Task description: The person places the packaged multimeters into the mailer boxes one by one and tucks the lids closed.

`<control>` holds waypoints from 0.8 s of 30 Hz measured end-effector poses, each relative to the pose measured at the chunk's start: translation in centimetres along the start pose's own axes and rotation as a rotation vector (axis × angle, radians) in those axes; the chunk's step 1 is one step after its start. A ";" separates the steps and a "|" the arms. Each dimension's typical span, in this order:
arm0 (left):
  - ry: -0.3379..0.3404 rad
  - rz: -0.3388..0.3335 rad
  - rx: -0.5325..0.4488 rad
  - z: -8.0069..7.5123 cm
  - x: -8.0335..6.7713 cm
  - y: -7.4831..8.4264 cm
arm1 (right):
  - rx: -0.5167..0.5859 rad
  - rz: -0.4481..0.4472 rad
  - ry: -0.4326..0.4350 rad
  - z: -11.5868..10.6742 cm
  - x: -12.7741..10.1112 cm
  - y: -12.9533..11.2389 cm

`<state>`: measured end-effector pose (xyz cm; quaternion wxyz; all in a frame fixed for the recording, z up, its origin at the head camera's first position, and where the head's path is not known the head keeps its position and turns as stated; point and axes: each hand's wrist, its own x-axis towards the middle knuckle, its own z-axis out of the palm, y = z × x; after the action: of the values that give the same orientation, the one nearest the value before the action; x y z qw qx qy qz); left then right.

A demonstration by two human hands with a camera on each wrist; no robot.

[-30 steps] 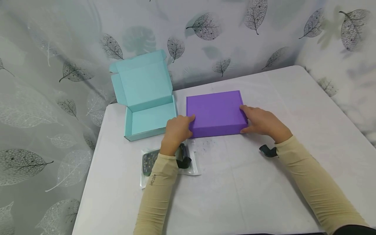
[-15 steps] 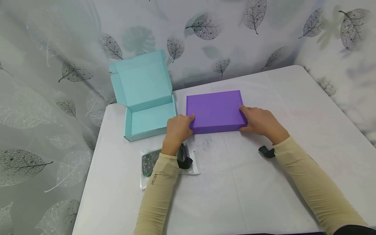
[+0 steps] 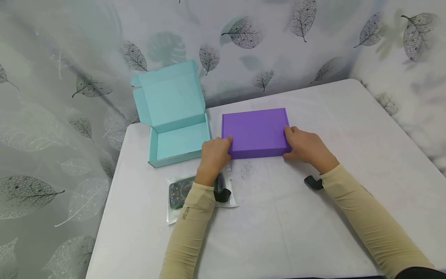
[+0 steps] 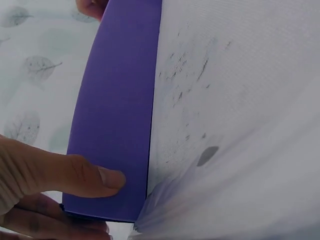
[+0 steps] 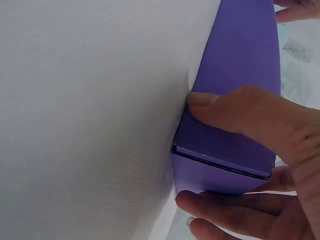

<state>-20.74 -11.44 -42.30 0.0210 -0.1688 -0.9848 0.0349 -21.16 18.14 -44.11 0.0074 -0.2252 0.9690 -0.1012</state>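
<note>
At table centre, closed purple box (image 3: 256, 133) lies flat on the white cloth (image 3: 296, 217), gripped at both near corners. Left hand (image 3: 213, 155) clamps the left corner, thumb on the front face, fingers curled beneath (wrist view confirms). Right hand (image 3: 306, 145) holds the right corner likewise, thumb on the front face at the cloth, fingers round the side; a symmetric hold, likely to keep the box square and steady. Just left, teal box (image 3: 177, 120) stands open, lid propped back. A bagged item (image 3: 179, 193) lies under the left forearm, near edge.
</note>
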 end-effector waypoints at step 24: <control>0.027 0.038 -0.277 0.8 0.5 -0.2 | 0.107 0.159 -0.060 -0.7 0.6 2.2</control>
<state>-21.31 -11.52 -43.08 0.0098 -0.1893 -0.9764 -0.1033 -22.66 19.95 -43.80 0.0564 -0.1496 0.9764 -0.1452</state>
